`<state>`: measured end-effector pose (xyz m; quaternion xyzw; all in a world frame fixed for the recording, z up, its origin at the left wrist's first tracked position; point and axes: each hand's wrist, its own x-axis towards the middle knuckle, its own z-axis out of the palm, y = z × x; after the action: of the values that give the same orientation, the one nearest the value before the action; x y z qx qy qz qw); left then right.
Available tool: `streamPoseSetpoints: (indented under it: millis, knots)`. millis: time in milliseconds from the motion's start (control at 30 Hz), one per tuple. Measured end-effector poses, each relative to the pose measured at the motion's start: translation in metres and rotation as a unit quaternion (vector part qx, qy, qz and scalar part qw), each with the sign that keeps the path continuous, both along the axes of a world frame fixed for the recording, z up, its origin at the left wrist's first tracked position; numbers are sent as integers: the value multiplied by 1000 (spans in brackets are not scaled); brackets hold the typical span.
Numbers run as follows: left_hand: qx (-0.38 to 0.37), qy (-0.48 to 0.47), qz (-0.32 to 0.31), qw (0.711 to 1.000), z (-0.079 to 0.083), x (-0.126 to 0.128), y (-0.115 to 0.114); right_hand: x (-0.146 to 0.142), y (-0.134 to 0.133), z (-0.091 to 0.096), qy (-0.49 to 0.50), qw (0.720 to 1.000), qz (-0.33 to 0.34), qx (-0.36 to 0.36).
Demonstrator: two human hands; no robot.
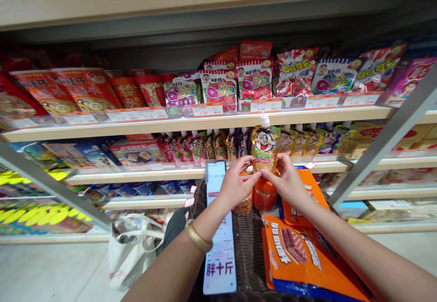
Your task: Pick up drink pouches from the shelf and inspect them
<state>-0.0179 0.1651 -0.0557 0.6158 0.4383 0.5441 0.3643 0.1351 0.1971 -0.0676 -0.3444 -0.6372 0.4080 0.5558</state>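
Observation:
Between both hands, a yellow jelly drink pouch with a white spout cap and a cartoon face stands upright. My left hand pinches its lower left side, and my right hand grips the lower right. Below the pouch sits a red-orange jar, with a smaller orange tub beside it on the left. A lit phone lies under my left forearm. Orange snack bags rest beneath my right forearm. All these are on a dark woven basket surface.
Ahead is a store shelf lined with gummy candy bags and orange pouches. Similar spouted pouches fill the lower shelf. A slanted grey post stands at right. A white tote bag is on the floor at left.

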Motion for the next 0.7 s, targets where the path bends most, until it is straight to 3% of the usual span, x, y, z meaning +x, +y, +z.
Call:
streamPoseSetpoints:
  millis: [333,567,700]
  knots:
    - [-2,-57,-66,996,4,-4,2,3,-11,10,-41,997,60,14]
    - [4,-40,-22,999,3,-6,5,8,-11,12,-108,990,54,78]
    - [-23,-100,-31,994,1,-7,6,9,-12,14,-121,985,64,101]
